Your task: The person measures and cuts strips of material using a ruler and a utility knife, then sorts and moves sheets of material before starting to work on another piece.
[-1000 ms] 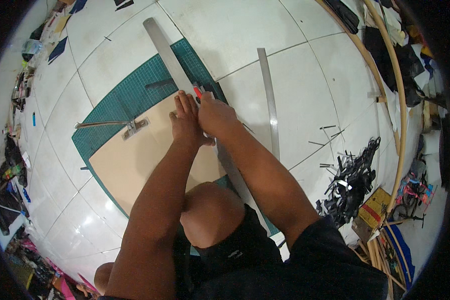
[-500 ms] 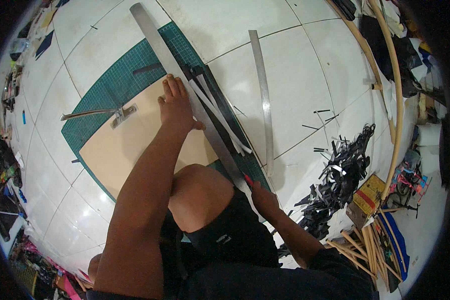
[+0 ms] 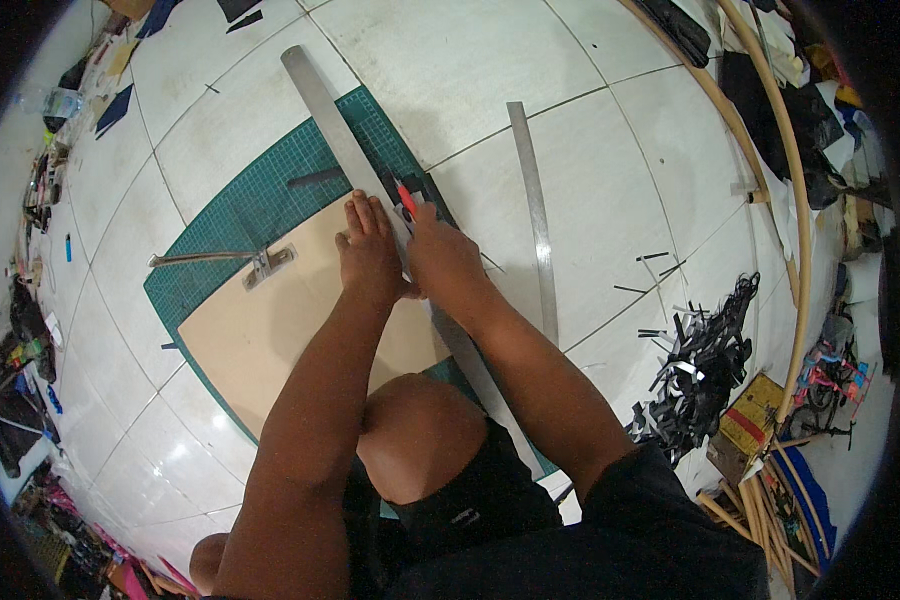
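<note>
My left hand (image 3: 372, 250) lies flat on a long steel ruler (image 3: 322, 105) and the edge of a tan sheet (image 3: 270, 335), fingers stretched out. Beside it, my right hand (image 3: 445, 262) is closed round a red cutter knife (image 3: 406, 196), whose tip points away from me along the ruler's right edge. Sheet and ruler lie on a green gridded cutting mat (image 3: 232, 222). Strips of material at the mat's right side are mostly hidden by my right hand. A metal tool with a flat plate and a long arm (image 3: 264, 266) rests on the sheet's far left corner.
A second steel ruler (image 3: 535, 215) lies on the white tiled floor to the right. Further right are a heap of black and white offcuts (image 3: 698, 370), a yellow box (image 3: 751, 415), long curved poles (image 3: 792, 200) and a bundle of sticks (image 3: 765, 520). Clutter lines the left wall.
My right hand has moved the cutter knife from the ruler's near end up to beside my left hand. My left hand still presses the ruler. The whole view has shifted slightly.
</note>
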A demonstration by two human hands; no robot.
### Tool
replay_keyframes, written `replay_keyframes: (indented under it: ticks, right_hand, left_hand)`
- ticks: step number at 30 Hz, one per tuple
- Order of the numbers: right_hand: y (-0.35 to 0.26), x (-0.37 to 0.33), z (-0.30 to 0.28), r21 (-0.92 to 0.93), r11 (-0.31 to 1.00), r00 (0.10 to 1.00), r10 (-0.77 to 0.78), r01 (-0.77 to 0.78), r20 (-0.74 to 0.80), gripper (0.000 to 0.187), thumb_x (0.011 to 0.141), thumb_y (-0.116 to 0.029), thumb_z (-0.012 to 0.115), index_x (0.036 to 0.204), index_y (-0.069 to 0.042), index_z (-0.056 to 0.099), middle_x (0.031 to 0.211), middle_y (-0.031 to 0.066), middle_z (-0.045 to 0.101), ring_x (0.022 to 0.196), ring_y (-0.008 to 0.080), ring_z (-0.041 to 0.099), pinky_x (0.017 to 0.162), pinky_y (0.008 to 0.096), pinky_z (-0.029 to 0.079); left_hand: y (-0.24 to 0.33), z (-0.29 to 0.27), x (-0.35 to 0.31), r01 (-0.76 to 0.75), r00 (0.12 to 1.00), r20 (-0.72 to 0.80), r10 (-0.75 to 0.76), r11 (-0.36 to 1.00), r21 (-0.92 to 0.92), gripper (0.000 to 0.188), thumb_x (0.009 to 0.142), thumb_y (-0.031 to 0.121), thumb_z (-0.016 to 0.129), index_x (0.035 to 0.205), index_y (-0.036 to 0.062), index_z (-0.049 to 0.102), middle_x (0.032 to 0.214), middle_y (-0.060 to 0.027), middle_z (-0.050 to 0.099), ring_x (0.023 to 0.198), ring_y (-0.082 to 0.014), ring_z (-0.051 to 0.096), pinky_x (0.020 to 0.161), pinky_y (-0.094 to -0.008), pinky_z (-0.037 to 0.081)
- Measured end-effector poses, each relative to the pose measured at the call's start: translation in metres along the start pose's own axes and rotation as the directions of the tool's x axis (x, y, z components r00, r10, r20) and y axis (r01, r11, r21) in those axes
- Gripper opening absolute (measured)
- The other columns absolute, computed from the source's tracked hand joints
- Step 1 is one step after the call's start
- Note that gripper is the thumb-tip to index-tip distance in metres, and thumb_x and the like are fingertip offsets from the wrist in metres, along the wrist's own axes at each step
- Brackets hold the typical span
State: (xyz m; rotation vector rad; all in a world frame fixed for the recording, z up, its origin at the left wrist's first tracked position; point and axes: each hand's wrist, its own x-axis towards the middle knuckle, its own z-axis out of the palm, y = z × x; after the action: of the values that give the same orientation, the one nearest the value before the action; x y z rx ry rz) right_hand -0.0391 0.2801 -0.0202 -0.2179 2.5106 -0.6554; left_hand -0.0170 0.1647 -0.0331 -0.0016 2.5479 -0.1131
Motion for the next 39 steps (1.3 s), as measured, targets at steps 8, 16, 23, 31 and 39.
replay_keyframes:
  ticks: [8, 16, 23, 31, 39]
  right_hand:
    - [-0.025, 0.019, -0.013, 0.016, 1.000, 0.994, -0.024, 0.023, 0.103, 0.027, 0.095, -0.015, 0.047, 0.113, 0.004, 0.042, 0.095, 0.0296, 0.068, 0.091, 0.0447, 0.068, 0.080, 0.0520, 0.054]
    - [0.030, -0.099, -0.016, -0.019, 0.974, 0.882, 0.212, -0.225, 0.421, 0.028, 0.097, -0.014, 0.040, 0.120, 0.002, 0.041, 0.098, 0.0319, 0.066, 0.095, 0.0480, 0.065, 0.082, 0.0587, 0.048]
    - [0.116, -0.248, 0.028, -0.066, 0.941, 0.853, 0.330, -0.332, 0.404, 0.019, 0.099, -0.016, 0.040, 0.111, -0.001, 0.041, 0.097, 0.0308, 0.066, 0.090, 0.0483, 0.065, 0.077, 0.0575, 0.049]
    - [0.104, -0.225, -0.002, -0.035, 0.968, 0.912, 0.245, -0.247, 0.329, 0.021, 0.099, -0.019, 0.047, 0.110, -0.002, 0.042, 0.094, 0.0295, 0.066, 0.088, 0.0486, 0.065, 0.075, 0.0583, 0.049]
    - [0.013, -0.023, -0.002, 0.071, 0.995, 0.997, -0.074, 0.076, -0.023, 0.024, 0.095, -0.017, 0.049, 0.109, 0.001, 0.041, 0.093, 0.0278, 0.067, 0.090, 0.0470, 0.066, 0.079, 0.0546, 0.052]
  left_hand:
    - [0.000, 0.004, 0.003, -0.004, 1.000, -0.023, 0.004, 1.000, -0.019, 0.129, 0.062, 0.059, 0.083, 0.151, -0.0045, 0.016, 0.157, -0.0318, 0.013, 0.147, -0.0442, 0.019, 0.104, -0.0503, 0.044]
    - [0.000, -0.003, -0.004, -0.001, 1.000, 0.030, 0.000, 1.000, 0.030, 0.152, 0.043, 0.070, 0.087, 0.149, -0.0121, 0.014, 0.156, -0.0341, 0.011, 0.146, -0.0437, 0.020, 0.105, -0.0489, 0.044]
    - [0.003, -0.006, -0.002, -0.006, 1.000, 0.000, 0.006, 1.000, -0.020, 0.150, 0.044, 0.068, 0.088, 0.149, -0.0120, 0.016, 0.156, -0.0334, 0.013, 0.146, -0.0434, 0.021, 0.105, -0.0503, 0.043]
    - [0.004, -0.019, -0.006, 0.036, 0.989, 0.145, -0.035, 0.999, -0.008, 0.153, 0.047, 0.070, 0.086, 0.153, -0.0058, 0.006, 0.161, -0.0283, 0.002, 0.150, -0.0385, 0.012, 0.112, -0.0478, 0.036]
    - [0.005, -0.009, -0.001, 0.001, 0.999, 0.043, -0.003, 1.000, 0.031, 0.146, 0.049, 0.067, 0.087, 0.151, -0.0078, 0.014, 0.158, -0.0318, 0.012, 0.148, -0.0421, 0.018, 0.104, -0.0483, 0.044]
